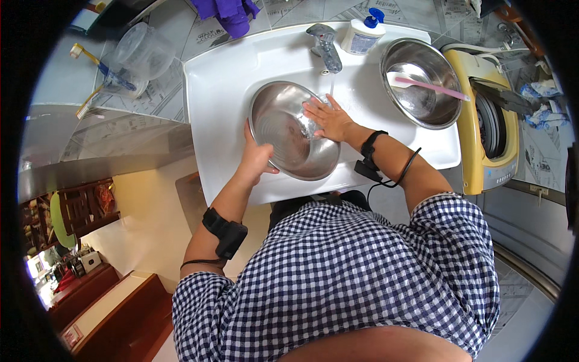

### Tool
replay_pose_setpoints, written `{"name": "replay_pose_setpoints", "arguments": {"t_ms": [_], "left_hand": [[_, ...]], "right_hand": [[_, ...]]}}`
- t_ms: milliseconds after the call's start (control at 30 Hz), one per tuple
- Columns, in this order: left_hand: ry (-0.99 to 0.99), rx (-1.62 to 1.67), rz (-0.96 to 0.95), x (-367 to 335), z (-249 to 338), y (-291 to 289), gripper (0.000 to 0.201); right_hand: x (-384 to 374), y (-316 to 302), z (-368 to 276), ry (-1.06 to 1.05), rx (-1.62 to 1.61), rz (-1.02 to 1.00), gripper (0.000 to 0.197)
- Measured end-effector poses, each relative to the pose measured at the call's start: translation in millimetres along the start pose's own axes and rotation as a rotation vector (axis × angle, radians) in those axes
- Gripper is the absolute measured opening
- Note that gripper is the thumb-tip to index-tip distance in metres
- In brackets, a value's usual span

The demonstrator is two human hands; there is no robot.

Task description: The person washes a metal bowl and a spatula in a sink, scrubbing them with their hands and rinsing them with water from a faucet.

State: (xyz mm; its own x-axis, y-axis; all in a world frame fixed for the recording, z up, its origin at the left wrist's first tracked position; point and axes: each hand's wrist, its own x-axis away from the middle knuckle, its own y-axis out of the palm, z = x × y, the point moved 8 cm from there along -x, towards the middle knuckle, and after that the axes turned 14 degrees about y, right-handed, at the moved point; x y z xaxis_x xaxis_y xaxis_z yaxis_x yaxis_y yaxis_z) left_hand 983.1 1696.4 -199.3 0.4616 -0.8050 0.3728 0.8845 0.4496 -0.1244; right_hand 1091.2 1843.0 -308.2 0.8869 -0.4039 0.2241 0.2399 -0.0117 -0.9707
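A shiny steel mixing bowl (283, 130) is tilted in the white sink (226, 90). My left hand (256, 155) grips its left rim, thumb on the inner side and the other fingers mostly hidden behind the wall. Over the bowl's right side lies my right hand (329, 120), fingers spread against or just above the metal. A thin stream of water runs from the grey faucet (325, 48) close to my right fingertips. A second steel bowl (413, 105) stands on the right, with a pink-handled white spatula (431, 87) resting across it.
Behind the sink's rim are a white bottle with a blue pump (362, 37) and a purple cloth (229, 15). Clear plastic containers (145, 51) and toothbrushes (90, 57) occupy the left ledge. A yellow washing machine (509, 163) borders the right. Black bands with cables circle both my forearms.
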Motion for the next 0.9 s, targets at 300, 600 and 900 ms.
{"name": "replay_pose_setpoints", "arguments": {"t_ms": [300, 600, 900], "left_hand": [[0.13, -0.062, -0.003, -1, 1, -4, 0.093], [-0.007, -0.046, 0.046, 1, -6, -10, 0.09], [0.395, -0.028, 0.159, -11, -34, -24, 0.082]], "right_hand": [[10, 5, -12, 0.016, -0.092, -0.019, 0.068], [-1, 5, -20, 0.016, 0.006, -0.131, 0.066], [57, -24, -107, -0.307, -0.888, -0.7, 0.056]]}}
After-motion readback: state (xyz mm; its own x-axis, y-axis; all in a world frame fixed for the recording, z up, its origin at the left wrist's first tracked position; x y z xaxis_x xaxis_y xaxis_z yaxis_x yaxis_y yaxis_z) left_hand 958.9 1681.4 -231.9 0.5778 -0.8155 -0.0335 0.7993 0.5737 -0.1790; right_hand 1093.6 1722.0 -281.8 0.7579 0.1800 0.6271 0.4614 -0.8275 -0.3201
